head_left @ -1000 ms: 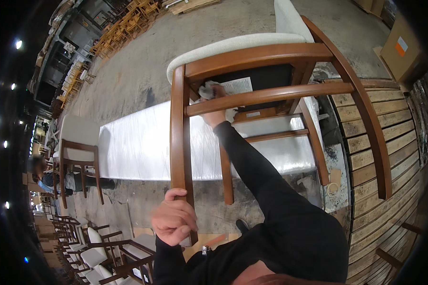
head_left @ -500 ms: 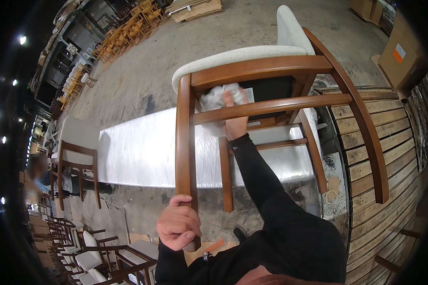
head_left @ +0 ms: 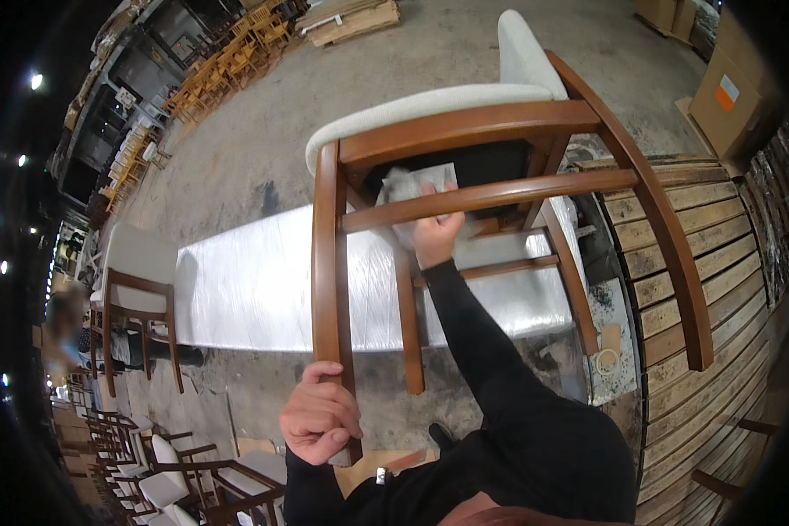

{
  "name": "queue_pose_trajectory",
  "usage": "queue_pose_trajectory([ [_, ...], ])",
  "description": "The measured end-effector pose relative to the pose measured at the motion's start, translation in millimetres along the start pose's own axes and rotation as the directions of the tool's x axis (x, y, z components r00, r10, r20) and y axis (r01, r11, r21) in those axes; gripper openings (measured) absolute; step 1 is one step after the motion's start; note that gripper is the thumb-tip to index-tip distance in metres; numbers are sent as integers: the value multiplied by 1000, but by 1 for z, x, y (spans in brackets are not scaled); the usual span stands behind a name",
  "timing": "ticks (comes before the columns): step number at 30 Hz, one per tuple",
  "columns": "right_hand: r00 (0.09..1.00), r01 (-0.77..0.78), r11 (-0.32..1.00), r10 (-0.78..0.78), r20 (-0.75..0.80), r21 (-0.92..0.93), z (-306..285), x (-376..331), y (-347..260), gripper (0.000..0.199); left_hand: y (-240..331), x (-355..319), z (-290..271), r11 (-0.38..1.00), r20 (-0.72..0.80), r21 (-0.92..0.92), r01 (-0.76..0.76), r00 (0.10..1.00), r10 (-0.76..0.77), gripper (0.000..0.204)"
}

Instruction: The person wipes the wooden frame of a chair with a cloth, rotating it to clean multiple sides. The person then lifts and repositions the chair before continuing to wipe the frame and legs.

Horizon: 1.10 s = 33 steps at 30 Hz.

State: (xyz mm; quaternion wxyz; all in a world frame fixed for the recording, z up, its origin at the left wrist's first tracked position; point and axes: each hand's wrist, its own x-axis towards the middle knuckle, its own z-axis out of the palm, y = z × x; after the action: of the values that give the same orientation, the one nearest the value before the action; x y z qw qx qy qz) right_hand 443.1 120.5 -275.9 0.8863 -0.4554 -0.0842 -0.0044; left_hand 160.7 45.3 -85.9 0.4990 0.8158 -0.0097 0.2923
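Observation:
A wooden chair (head_left: 465, 128) with a pale upholstered seat and back is tilted in front of me, its underside turned my way. My left hand (head_left: 320, 414) is closed round the lower end of its left front leg (head_left: 329, 263). Behind the stretcher rail (head_left: 491, 200), my right hand (head_left: 437, 235) holds a crumpled whitish cloth (head_left: 398, 186) near the black seat underside. The rail hides part of that hand, and the cloth is blurred. A pale label lies just beside the cloth on the underside.
Below the chair stretches a long surface wrapped in shiny plastic (head_left: 245, 280). Slatted wooden pallets (head_left: 693, 263) lie at right, near a cardboard box (head_left: 735, 96). Another chair (head_left: 136, 280) stands at left by a person (head_left: 105, 346). More chairs (head_left: 171, 478) crowd the lower left.
My right hand and the cloth have moved slightly toward me, uncovering more of the label. The left hand keeps its hold on the leg. The whole view has shifted a little.

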Motion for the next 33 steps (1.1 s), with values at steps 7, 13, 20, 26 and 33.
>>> queue_pose_trajectory([
  [7, 170, 973, 6, -695, 699, -231, 36, 48, 5, 48, -4, -6, -3, 1000, 19, -4, -13, 1000, 13, 36],
  [13, 867, 478, 544, -415, 274, -690, -82, 151, -32, 75, -7, -7, -8, 1000, -1, -20, -12, 1000, 12, 38],
  [20, 723, 579, -39, -439, 534, -815, -133, 165, -68, 50, -8, -7, -6, 999, -2, -27, -31, 1000, 31, 40],
  [26, 766, 606, -67, -218, 604, -793, -170, 101, -12, 46, -14, -6, -14, 997, 95, -57, -55, 994, 60, 37],
  [33, 694, 714, -298, 424, 582, -634, -131, 154, -86, 31, -20, -13, -16, 988, 85, -80, -129, 987, 135, 33],
])
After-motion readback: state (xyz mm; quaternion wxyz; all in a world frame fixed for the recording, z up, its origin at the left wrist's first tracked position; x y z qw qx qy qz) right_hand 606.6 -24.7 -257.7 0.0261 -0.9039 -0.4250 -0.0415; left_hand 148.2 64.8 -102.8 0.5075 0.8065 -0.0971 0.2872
